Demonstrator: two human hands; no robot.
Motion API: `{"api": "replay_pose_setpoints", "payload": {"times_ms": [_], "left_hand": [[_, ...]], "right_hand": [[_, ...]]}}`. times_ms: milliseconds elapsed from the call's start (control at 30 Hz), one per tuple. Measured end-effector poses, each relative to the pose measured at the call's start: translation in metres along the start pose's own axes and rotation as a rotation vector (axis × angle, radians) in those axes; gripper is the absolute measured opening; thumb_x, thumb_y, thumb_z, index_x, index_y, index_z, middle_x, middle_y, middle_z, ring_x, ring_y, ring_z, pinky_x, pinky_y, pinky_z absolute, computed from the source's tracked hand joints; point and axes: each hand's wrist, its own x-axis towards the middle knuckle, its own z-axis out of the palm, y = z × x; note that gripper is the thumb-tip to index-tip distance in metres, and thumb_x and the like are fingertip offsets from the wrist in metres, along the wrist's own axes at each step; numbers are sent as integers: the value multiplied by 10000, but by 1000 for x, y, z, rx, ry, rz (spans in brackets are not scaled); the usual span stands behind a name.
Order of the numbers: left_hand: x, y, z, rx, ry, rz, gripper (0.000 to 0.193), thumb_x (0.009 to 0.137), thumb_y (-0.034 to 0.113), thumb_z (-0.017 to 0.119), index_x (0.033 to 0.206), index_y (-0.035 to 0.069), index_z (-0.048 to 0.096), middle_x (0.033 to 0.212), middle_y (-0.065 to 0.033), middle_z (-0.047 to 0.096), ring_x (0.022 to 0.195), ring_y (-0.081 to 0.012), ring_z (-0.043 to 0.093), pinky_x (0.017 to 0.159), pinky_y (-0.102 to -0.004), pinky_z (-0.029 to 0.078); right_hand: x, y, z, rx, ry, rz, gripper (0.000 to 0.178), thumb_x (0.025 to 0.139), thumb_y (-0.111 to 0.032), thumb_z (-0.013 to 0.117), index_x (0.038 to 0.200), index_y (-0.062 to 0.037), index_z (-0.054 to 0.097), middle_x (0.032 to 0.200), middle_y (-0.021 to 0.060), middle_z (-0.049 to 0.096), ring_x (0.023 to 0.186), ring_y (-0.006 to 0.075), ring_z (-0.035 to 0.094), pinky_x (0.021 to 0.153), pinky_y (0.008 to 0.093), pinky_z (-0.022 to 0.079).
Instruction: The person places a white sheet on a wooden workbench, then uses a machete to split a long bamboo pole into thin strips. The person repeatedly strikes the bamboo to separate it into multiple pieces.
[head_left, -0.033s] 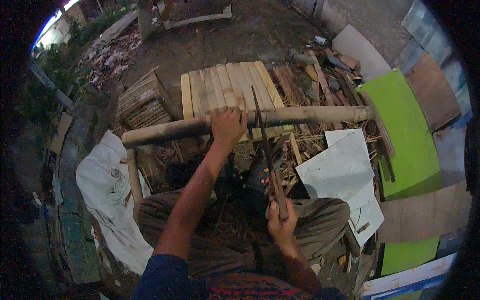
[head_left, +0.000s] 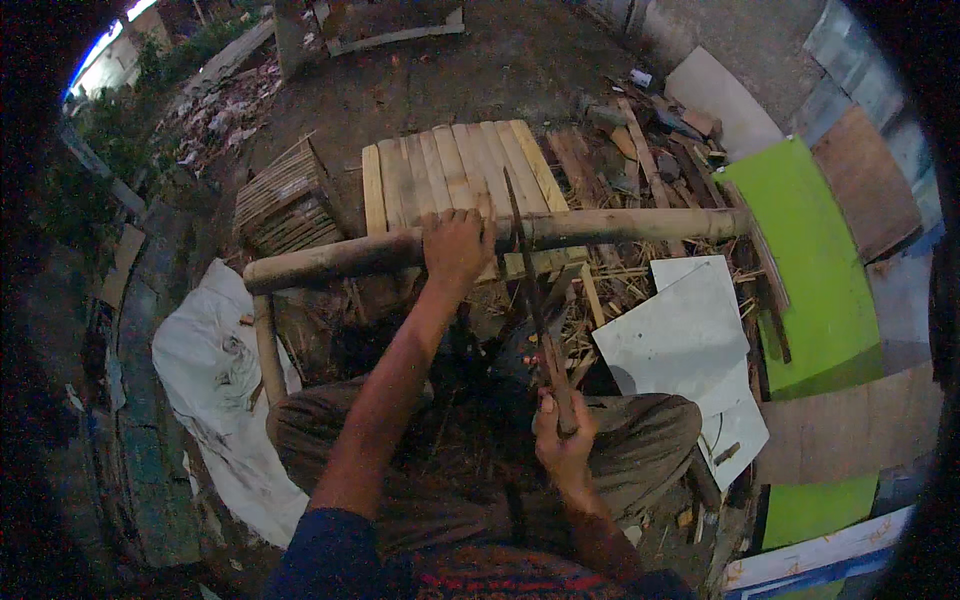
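A long bamboo pole (head_left: 640, 227) lies crosswise in front of me, dark-stained on its left half. My left hand (head_left: 457, 248) is closed over its top, left of the middle. My right hand (head_left: 565, 440) grips the wooden handle of a handsaw (head_left: 535, 300), held low near my right knee. The saw's narrow dark blade runs away from me across the pole, close to a node and just right of my left hand. Its tip reaches over a slatted wooden stool (head_left: 450, 170) beyond the pole. How deep the blade sits in the bamboo cannot be made out.
A bamboo upright (head_left: 268, 350) stands under the pole's left end, beside a white sack (head_left: 215, 370). A slatted crate (head_left: 290, 200) sits beyond. White boards (head_left: 680, 330), a green panel (head_left: 810, 260) and scrap wood (head_left: 650, 150) lie to the right.
My right hand and the saw have shifted slightly forward, away from me. My left hand stays on the pole.
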Motion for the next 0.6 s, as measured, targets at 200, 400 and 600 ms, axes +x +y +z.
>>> {"api": "replay_pose_setpoints", "payload": {"times_ms": [200, 400, 600], "left_hand": [[33, 4, -17, -102, -398, -194, 536, 976, 421, 375, 897, 44, 747, 853, -195, 720, 825, -365, 697, 951, -513, 434], [48, -3, -14, -78, -399, -271, 556, 956, 440, 388, 846, 35, 751, 842, -216, 713, 819, -394, 700, 853, -501, 500], [45, -3, -6, -82, -336, -219, 528, 935, 427, 410, 828, 38, 750, 817, -191, 716, 762, -374, 696, 864, -485, 488]], "right_hand": [[41, -14, 23, -70, 7, -61, 218, 953, -225, 634, 1047, -29, 648, 794, 103, 684, 649, 130, 621, 587, 310, 495], [35, -13, 9, -174, -24, -36, 186, 943, -181, 640, 982, 1, 648, 696, 72, 644, 574, 153, 604, 535, 301, 471], [-51, 25, -34, -387, 163, -325, 183, 987, -138, 546, 976, 29, 620, 712, 34, 579, 556, 115, 523, 525, 285, 427]]}}
